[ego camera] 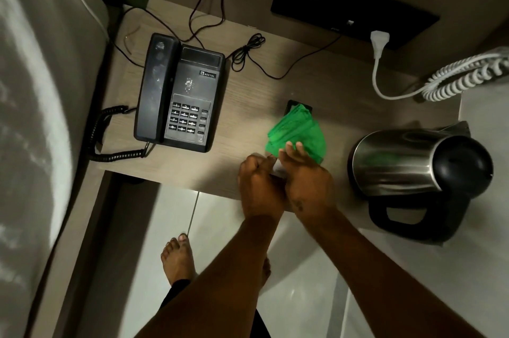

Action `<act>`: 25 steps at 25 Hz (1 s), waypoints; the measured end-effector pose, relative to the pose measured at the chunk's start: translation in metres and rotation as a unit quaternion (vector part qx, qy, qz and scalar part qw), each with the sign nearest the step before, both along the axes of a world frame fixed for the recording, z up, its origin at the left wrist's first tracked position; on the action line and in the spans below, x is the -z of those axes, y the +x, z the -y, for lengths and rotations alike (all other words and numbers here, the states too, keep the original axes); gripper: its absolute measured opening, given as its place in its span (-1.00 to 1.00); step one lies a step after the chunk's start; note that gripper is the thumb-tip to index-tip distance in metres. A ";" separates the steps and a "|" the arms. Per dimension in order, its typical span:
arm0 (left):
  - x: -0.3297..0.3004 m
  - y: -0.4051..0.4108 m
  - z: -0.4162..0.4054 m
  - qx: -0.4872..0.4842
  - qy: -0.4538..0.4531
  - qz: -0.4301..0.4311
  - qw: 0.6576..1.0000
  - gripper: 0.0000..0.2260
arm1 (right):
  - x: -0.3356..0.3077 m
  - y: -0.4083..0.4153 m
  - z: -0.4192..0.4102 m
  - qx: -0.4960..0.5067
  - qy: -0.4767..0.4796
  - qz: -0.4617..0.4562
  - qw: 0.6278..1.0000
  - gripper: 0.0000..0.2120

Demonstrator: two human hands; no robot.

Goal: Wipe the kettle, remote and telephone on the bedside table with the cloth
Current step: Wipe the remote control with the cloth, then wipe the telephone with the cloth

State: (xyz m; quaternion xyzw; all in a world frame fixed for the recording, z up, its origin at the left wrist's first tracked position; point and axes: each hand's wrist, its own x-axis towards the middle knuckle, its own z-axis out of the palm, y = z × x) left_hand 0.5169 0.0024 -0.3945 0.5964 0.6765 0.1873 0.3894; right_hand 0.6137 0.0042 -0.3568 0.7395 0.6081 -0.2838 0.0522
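Nearest, the left hand (259, 183) curls closed around the remote's (298, 105) near end; the right hand (305, 180) presses the green cloth (296, 135) over it, clasping the fabric; the steel kettle (413, 164) stands right; farther back-left sits the black telephone (181, 92) on the bedside table (248, 89).

- Steel kettle (396, 164) stands upright at the table's right.
- Black telephone (180, 93) sits left, handset cradled.
- Green cloth (298, 135) covers the black remote (292, 104).
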 end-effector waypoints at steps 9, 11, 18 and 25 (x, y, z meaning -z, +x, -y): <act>-0.025 -0.046 -0.008 -0.001 0.023 -0.042 0.999 -0.08 | -0.040 0.044 -0.066 0.564 0.237 -0.244 0.753 -0.60; -0.030 -0.088 -0.020 -0.070 0.070 -0.075 0.992 0.06 | -0.046 0.043 -0.077 0.597 0.224 -0.287 0.715 -0.60; -0.009 -0.143 -0.087 -0.079 0.038 -0.129 0.988 0.35 | -0.051 -0.098 -0.160 0.243 0.343 -0.143 0.896 -0.52; 0.000 -0.149 -0.090 -0.106 0.048 -0.077 0.990 0.28 | -0.011 -0.132 -0.187 0.005 0.258 -0.050 0.965 -0.77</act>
